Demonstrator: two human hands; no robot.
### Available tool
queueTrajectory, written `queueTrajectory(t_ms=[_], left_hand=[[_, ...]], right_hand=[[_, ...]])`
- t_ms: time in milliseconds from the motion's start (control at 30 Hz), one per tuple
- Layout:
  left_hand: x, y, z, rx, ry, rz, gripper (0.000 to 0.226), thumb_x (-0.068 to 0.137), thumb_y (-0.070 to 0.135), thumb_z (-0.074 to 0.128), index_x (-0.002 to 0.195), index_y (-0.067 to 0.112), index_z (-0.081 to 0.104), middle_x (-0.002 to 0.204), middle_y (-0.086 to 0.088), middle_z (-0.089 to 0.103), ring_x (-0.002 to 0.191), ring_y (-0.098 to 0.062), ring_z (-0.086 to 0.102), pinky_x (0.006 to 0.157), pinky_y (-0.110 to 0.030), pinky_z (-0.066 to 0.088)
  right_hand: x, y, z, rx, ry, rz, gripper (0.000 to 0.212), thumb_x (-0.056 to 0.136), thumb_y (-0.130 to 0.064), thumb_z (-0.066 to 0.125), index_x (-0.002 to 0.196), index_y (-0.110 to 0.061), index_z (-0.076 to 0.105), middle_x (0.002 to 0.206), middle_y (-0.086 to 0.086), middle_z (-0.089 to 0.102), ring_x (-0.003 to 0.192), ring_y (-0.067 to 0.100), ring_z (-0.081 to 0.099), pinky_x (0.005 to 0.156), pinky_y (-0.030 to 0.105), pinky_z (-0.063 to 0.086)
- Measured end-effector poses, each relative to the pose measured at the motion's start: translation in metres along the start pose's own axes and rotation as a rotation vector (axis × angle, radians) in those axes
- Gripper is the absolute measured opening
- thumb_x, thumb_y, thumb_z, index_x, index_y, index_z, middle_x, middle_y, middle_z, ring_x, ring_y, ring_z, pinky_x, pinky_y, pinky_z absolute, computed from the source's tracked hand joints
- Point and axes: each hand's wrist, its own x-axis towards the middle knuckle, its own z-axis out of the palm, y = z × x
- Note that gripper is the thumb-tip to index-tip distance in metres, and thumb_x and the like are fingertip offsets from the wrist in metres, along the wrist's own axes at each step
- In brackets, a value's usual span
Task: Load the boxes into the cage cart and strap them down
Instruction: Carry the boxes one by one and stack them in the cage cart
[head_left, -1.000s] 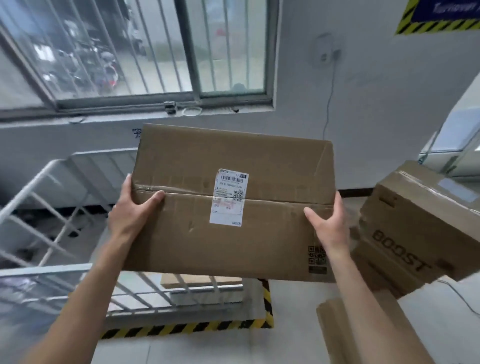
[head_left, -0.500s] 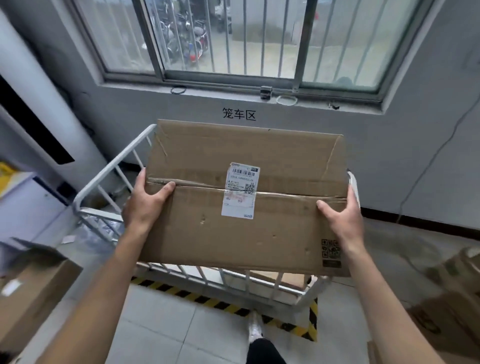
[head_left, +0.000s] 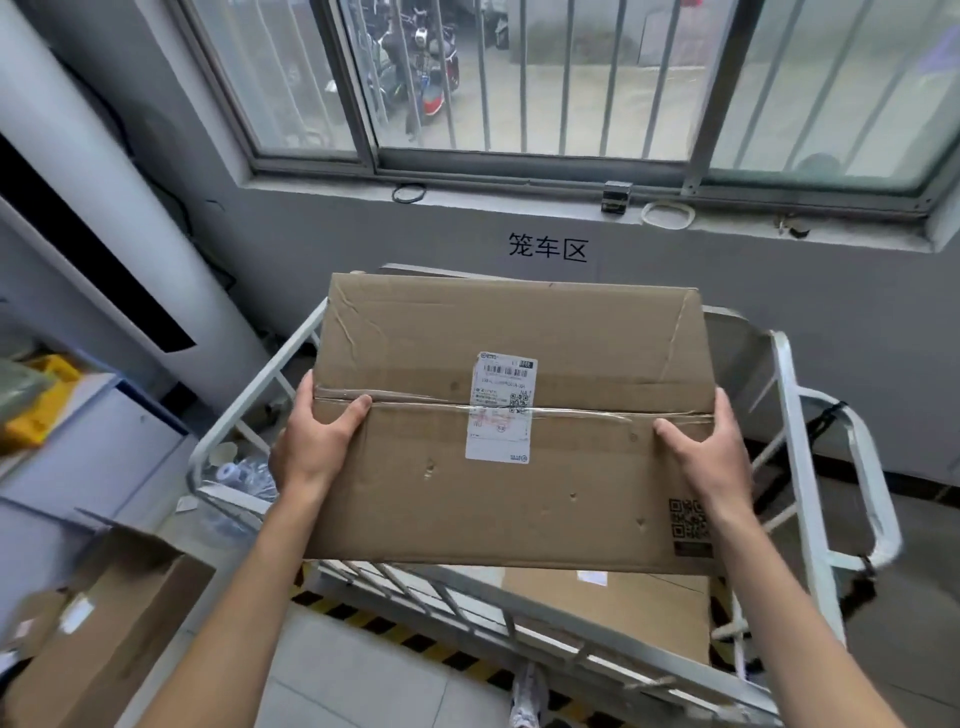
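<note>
I hold a large taped cardboard box (head_left: 566, 467) with a white shipping label in the air above the white cage cart (head_left: 802, 467). My left hand (head_left: 317, 436) grips its left side with the thumb over the top face. On the right side, my right hand (head_left: 711, 447) grips it the same way. Another cardboard box (head_left: 623, 608) lies inside the cart below, mostly hidden by the held box.
The cart stands against the wall under a barred window (head_left: 519, 83), inside black-and-yellow floor tape (head_left: 395, 629). An open cardboard box (head_left: 104, 629) sits on the floor at lower left. A white standing unit (head_left: 93, 197) and a yellow bin (head_left: 36, 410) are at left.
I have turned left and stepped closer to the cart. The box now hangs over the cart's inside, and the stack of boxes at right has left the view.
</note>
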Motion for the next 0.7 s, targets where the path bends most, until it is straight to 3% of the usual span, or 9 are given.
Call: queueTrajectory(t_ms=[167,267,500,700], left_hand=[[0.048,-0.021,-0.002,-0.08,-0.013,-0.029,0.088,0.065,0.081,0.065,0.142,0.05,0.036,0.128,0.008,0.067,0.117,-0.027,0.063,0.1,-0.05,0.049],[0.08,-0.027,0.0,-0.054,-0.029,-0.056,0.09,0.062,0.085,0.063,0.141,0.052,0.035,0.125,0.01,0.068,0.114,-0.026,0.064,0.098,-0.05,0.05],[0.169,-0.044,0.027,-0.039,-0.171,-0.038,0.098,0.061,0.085,0.065,0.146,0.048,0.033,0.136,0.006,0.062,0.125,-0.029,0.058,0.107,-0.051,0.043],[0.26,-0.063,0.067,0.109,-0.3,-0.024,0.099,0.067,0.083,0.061,0.15,0.046,0.022,0.143,0.005,0.057,0.129,-0.033,0.054,0.109,-0.055,0.038]], right_hand=[[0.027,-0.022,0.047,-0.007,-0.067,-0.011,0.082,0.081,-0.043,0.075,0.15,-0.028,0.033,0.148,0.0,0.049,0.135,0.024,0.046,0.109,0.051,0.039],[0.04,-0.032,0.07,-0.012,-0.063,0.025,0.086,0.081,-0.042,0.075,0.153,-0.028,0.029,0.153,0.0,0.043,0.138,0.024,0.043,0.11,0.049,0.037],[0.056,-0.025,0.134,0.018,-0.035,0.148,0.093,0.084,-0.039,0.074,0.158,-0.025,0.02,0.16,0.004,0.033,0.144,0.024,0.035,0.111,0.039,0.032],[0.065,-0.025,0.211,-0.033,0.012,0.305,0.094,0.083,-0.044,0.073,0.158,-0.029,0.017,0.159,-0.001,0.032,0.141,0.025,0.036,0.106,0.044,0.035]])
